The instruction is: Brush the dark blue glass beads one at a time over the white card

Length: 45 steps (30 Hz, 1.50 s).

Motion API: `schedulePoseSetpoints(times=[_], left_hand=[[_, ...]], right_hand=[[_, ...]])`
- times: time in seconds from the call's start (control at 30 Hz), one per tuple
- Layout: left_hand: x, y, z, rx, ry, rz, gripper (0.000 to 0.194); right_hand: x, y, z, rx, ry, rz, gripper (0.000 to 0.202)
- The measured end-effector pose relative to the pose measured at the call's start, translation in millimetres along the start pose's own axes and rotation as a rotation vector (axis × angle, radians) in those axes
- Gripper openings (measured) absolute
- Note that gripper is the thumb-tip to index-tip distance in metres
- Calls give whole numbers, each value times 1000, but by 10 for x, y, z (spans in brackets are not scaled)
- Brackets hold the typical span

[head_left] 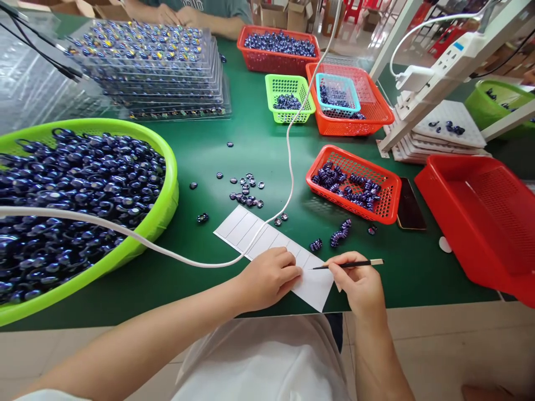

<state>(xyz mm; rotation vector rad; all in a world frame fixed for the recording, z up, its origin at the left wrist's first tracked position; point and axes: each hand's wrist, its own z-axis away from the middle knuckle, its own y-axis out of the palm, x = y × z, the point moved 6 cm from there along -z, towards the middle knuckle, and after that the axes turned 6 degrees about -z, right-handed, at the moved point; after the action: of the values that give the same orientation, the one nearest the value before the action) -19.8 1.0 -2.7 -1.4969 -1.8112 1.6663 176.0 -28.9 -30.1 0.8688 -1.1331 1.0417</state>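
Note:
A white sheet (246,234) ruled into narrow cells lies slantwise at the table's near edge. My left hand (270,278) rests on it, fingers curled together and pressing it down; the fingertips' undersides are hidden. In my right hand (361,281) is a slim black pointed tool, apparently tweezers (351,264), pinched between thumb and fingers. Its fine tip points left, close to the left fingertips over the sheet. Small shiny dark-blue oval pieces (246,199) are scattered beyond the sheet. Two short stacks of dark-blue pieces (340,233) lie beyond my right hand.
A large green basket (169,184) heaped with dark-blue looped pieces stands left. A white cable (196,263) crosses the table and sheet. Red basket (393,192), phone (409,206) and red bin (443,172) stand right. Stacked clear trays (167,94) and another person's hands (179,15) are behind.

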Motion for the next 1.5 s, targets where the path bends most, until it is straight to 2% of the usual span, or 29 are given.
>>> schedulePoseSetpoints(times=[0.13,0.27,0.37,0.43,0.53,0.63,0.8,0.97,1.37,1.5], left_hand=[[31,-20,15,-44,-23,65,24],[60,-84,1,-107,-84,191,20],[77,-117,-29,-116,-189,256,14],[44,-121,-59,-105,-209,250,14],[-69,-88,-106,-70,-132,148,21],[-161,12,-126,21,-45,-8,26],[-210,187,-113,235,57,-185,31],[-224,257,-107,361,124,-238,31],[-249,274,-100,387,147,-248,29],[-231,294,-88,368,141,-250,30]], right_hand=[[-16,-64,-1,-46,-81,-111,27],[20,-102,107,-140,-208,-174,23],[60,-132,215,-190,-270,-148,20],[75,-160,260,-205,-288,-86,17],[49,-187,264,-195,-241,70,15],[4,-176,235,-157,-155,184,20],[29,-141,226,-154,-105,197,25],[48,-130,212,-138,-85,159,29],[5,-170,141,-82,-53,186,28],[-10,-208,144,-84,-80,96,23]])
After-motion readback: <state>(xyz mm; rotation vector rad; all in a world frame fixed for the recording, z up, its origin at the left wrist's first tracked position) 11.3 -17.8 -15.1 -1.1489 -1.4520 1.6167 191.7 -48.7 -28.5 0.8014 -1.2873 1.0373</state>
